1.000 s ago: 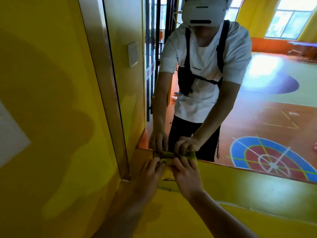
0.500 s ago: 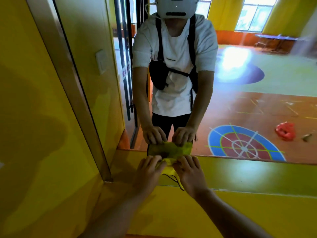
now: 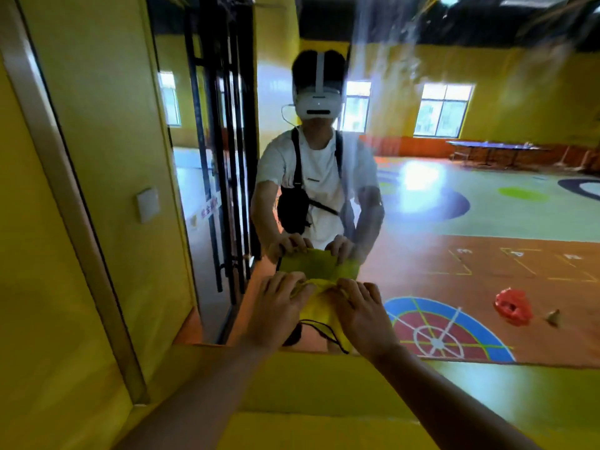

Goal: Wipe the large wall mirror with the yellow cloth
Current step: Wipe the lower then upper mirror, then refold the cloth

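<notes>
The large wall mirror fills most of the view and reflects a person in a white shirt and headset. The yellow cloth is pressed flat against the glass near the mirror's lower edge, with a thin black cord hanging from it. My left hand presses the cloth's left side and my right hand presses its right side. Both hands' fingers lie spread on the cloth. White streaks mark the glass at the upper right.
A metal frame strip runs down the mirror's left side against a yellow wall. A yellow ledge lies below the mirror. The reflection shows a painted gym floor, a red bag and a black gate.
Both hands have slid the cloth upward, from the yellow ledge onto the glass. The view has tilted up, showing more of the mirror.
</notes>
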Demonstrator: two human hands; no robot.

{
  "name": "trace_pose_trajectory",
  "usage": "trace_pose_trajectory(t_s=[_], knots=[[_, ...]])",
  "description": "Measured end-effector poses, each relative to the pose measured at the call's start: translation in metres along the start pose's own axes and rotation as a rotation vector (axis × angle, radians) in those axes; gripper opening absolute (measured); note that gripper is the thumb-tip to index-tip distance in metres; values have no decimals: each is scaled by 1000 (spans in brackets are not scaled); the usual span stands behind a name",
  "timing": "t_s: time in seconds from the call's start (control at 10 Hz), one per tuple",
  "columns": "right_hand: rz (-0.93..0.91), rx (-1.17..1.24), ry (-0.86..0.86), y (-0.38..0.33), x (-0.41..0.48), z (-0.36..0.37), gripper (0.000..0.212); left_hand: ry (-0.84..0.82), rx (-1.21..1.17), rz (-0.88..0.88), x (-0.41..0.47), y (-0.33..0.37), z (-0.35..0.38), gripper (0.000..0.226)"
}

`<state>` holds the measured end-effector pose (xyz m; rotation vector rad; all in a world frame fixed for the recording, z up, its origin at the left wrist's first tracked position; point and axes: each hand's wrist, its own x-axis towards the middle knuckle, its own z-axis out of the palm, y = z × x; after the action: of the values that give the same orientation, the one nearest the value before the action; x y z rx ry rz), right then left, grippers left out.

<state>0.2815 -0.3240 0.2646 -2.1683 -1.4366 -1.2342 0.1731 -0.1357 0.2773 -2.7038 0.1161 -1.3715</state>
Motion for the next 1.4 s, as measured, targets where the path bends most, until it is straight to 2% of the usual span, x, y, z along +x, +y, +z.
trace_pose_trajectory(t_s=[0.1, 0.2, 0.3, 0.4, 0.5, 0.6, 0.7, 0.8, 0.9, 1.0, 1.1, 1.2, 1.3, 1.4], knots=[[-31, -6, 47, 33, 19, -27, 32, 54, -1, -57, 44, 16, -16, 46], [-78, -16, 195, 83, 62, -75, 27, 179, -3, -67, 120, 34, -50, 28], [-131, -37, 291, 109, 101, -108, 31, 251, 37, -17, 169, 30, -75, 30], [-158, -96, 397, 140, 169, -157, 37, 250, -12, 13, 231, 21, -116, 48], [-140, -167, 435, 154, 214, -189, 42, 384, -45, -82, 282, 15, -146, 36], [-134, -254, 466, 172, 282, -235, 44, 392, -186, -143, 345, 5, -186, 28], [-119, -320, 495, 184, 326, -266, 43, 554, -5, 7, 401, -16, -206, 34], [-58, -409, 572, 203, 383, -307, 34, 545, 35, 51, 455, -30, -229, 42], [-30, -455, 590, 215, 417, -329, 30, 604, 84, 78, 498, -31, -253, 45], [21, -529, 543, 228, 451, -350, 29, 592, 175, 100, 533, -37, -262, 41], [52, -577, 497, 232, 462, -350, 27, 588, 184, 54, 548, -42, -268, 31], [-39, -577, 471, 237, 469, -335, 27, 614, 386, 123, 555, -37, -263, 21], [-42, -407, 452, 237, 466, -324, 44, 587, 387, 105, 553, -28, -252, 37], [16, -369, 422, 237, 457, -309, 69, 533, 284, -34, 543, -26, -224, 57]])
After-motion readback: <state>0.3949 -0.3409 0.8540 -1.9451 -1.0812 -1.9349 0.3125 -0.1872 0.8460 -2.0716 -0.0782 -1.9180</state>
